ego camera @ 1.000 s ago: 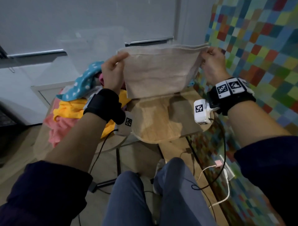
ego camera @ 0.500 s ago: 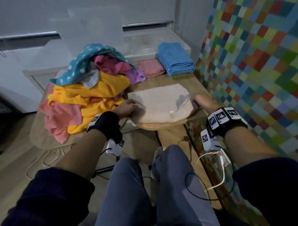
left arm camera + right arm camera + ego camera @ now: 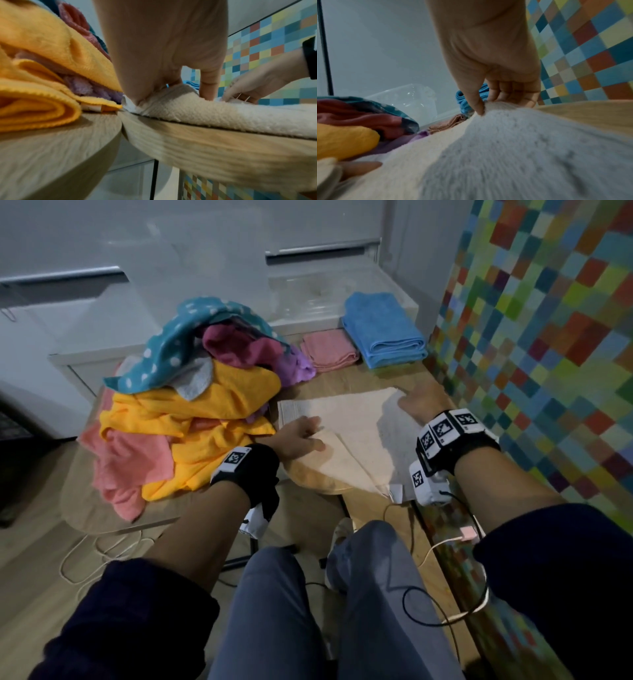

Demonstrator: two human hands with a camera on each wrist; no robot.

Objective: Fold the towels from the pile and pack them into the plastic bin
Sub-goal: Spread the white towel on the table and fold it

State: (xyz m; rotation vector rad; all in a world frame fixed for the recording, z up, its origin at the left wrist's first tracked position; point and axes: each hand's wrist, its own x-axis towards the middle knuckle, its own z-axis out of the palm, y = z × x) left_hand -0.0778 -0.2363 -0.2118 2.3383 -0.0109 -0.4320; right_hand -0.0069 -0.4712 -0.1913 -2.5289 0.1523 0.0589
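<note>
On the left of the bench [image 3: 78, 491] I saw the pile of unfolded towels [image 3: 191, 419], yellow, pink and dotted teal, soft and loose. Beside it, the beige towel [image 3: 356, 436] lay flat near the front edge. My left hand [image 3: 298, 436] pinched its near-left part, its fingers [image 3: 208, 86] pressing into the thick pile. My right hand [image 3: 419, 404] held the far-right corner, thumb and fingers clamped on the cloth. I judged this towel light, limp and not slippery, so corners and edges are the best places to take it. Behind, a folded pink towel [image 3: 329, 349] and folded blue towel [image 3: 383, 330] waited beside the clear plastic bin [image 3: 342, 290].
</note>
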